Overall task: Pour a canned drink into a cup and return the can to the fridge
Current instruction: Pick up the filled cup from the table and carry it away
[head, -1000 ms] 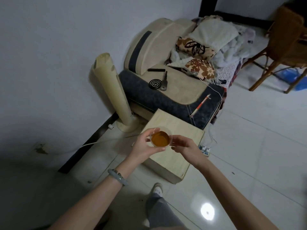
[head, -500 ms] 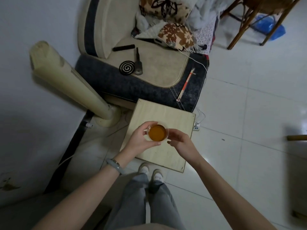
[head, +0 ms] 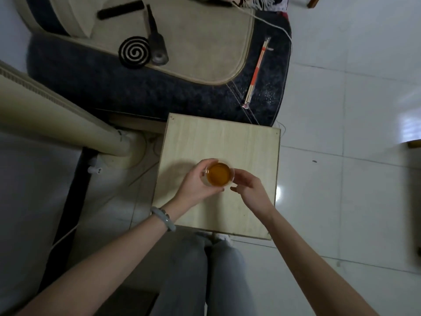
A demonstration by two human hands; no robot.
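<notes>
Cup: a small clear cup (head: 219, 175), filled almost to the rim with an amber drink, is seen from above over the middle of the worktop; whether its base is set on the wood or held just above it cannot be told.
Left hand: the left hand (head: 193, 187) is wrapped round the cup's left side, with the thumb curled along the far rim and the fingers (head: 214, 190) curled under the near side, clamped on the cup.
Right hand: the right hand (head: 252, 190) is placed just right of the cup, its fingers loosely curved and slightly apart; one fingertip is seen at the cup's right wall, but whether the cup is gripped cannot be told.
Bracelet: a pale bangle (head: 163, 218) is worn on the left wrist.
Worktop: a small square worktop (head: 223, 137) of light wood is stood on the floor, against the seat.
Seat: a beige cushion (head: 193, 42) is laid on a dark blue upholstered base.
On the cushion: a black mosquito coil (head: 134, 52) is seen with a dark handled object (head: 158, 49) just beside it, and a black bar (head: 120, 10) farther back.
Sticks: a wrapped red-and-pale bundle of sticks (head: 257, 67) is laid on the dark fabric at the right.
Fan: a cream tower fan (head: 57, 110) is seen at the left, its base near the worktop's far left corner.
Floor: glossy white tiles (head: 341, 110) are seen around everything.
Legs: grey trousers (head: 205, 270) are seen below the worktop's near edge.
</notes>
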